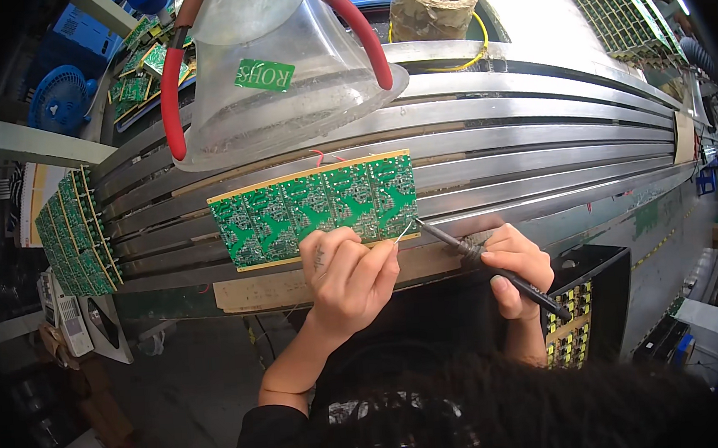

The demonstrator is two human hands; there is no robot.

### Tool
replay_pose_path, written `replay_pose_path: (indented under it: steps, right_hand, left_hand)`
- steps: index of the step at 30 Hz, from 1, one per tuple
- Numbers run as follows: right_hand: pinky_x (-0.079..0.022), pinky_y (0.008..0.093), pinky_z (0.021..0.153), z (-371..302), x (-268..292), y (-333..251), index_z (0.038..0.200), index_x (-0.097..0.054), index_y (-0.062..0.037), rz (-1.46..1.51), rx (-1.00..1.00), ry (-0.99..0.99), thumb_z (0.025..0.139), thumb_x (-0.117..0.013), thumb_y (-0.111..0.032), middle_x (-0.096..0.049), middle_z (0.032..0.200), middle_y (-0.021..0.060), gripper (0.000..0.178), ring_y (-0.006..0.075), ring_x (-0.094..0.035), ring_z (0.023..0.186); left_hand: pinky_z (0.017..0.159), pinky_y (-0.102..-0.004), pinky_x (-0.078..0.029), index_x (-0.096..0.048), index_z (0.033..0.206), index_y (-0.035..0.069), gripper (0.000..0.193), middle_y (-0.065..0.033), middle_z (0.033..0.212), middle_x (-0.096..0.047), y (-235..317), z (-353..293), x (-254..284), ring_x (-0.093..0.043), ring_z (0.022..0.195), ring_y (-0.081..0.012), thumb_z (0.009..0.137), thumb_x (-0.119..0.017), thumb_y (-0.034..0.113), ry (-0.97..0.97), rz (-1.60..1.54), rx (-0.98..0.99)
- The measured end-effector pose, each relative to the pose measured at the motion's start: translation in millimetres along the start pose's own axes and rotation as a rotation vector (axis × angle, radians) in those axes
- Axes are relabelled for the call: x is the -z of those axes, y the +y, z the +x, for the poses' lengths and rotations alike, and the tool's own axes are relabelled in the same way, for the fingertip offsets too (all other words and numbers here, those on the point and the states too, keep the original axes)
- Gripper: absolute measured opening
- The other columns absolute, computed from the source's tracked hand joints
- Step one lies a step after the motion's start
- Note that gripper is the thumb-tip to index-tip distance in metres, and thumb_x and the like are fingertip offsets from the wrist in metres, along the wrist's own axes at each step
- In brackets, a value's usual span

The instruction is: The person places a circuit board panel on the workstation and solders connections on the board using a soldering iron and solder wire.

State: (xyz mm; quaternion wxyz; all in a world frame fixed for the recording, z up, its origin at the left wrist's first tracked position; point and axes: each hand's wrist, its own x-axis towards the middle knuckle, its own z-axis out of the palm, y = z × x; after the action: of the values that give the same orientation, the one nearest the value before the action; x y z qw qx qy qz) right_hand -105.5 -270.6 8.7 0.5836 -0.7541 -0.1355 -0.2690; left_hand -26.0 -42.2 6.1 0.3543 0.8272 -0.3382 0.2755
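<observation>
A panel of green circuit boards (312,211) with tan edge strips lies on the metal rails in front of me. My left hand (344,277) is over its near edge, its fingers pinched on a thin length of solder wire (404,232). In my right hand (518,264) is a black soldering iron (539,296), gripped like a pen. The iron's tip and the wire's end come close together at the panel's near right corner; whether they touch I cannot tell. Red wires (319,157) show behind the panel's far edge.
A clear plastic fume hood (284,104) with red-sleeved arms hangs just beyond the panel. More board panels (77,235) stand at the left. A brown cardboard tube (434,6) stands at the back, a blue fan (61,99) at far left. Below right is a black crate (612,277).
</observation>
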Motion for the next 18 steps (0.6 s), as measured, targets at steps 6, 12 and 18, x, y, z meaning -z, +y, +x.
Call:
replay_pose_path:
  steps: [6,12,18]
  right_hand:
    - [-0.049,0.0358,0.068,15,10,-3,0.092,-0.075,0.0037,-0.037,0.030,-0.093,0.081,-0.070,-0.016,-0.069,0.077,0.0124,0.023,0.0246,-0.058,0.068]
    - [-0.049,0.0358,0.069,17,11,-4,0.091,-0.075,0.0030,-0.038,0.030,-0.118,0.080,-0.070,-0.015,-0.069,0.077,0.0121,0.022,0.0246,-0.058,0.068]
    - [-0.050,0.0358,0.070,22,18,-5,0.092,-0.075,0.0033,-0.039,-0.003,-0.160,0.077,-0.070,-0.014,-0.069,0.078,0.0120,0.024,0.0247,-0.059,0.069]
  left_hand:
    - [0.085,-0.0388,-0.041,-0.071,0.096,0.012,0.025,0.0028,0.078,-0.054,0,-1,-1,-0.056,0.080,-0.0181,0.075,-0.078,0.001,0.015,-0.014,0.013]
    - [0.086,-0.0386,-0.040,-0.071,0.096,0.012,0.025,0.0028,0.077,-0.054,1,0,-1,-0.056,0.079,-0.0179,0.075,-0.078,0.001,0.011,0.005,0.007]
    - [0.087,-0.0385,-0.040,-0.071,0.095,0.012,0.024,0.0027,0.077,-0.053,1,1,-1,-0.056,0.079,-0.0179,0.075,-0.078,0.001,0.002,0.005,0.009]
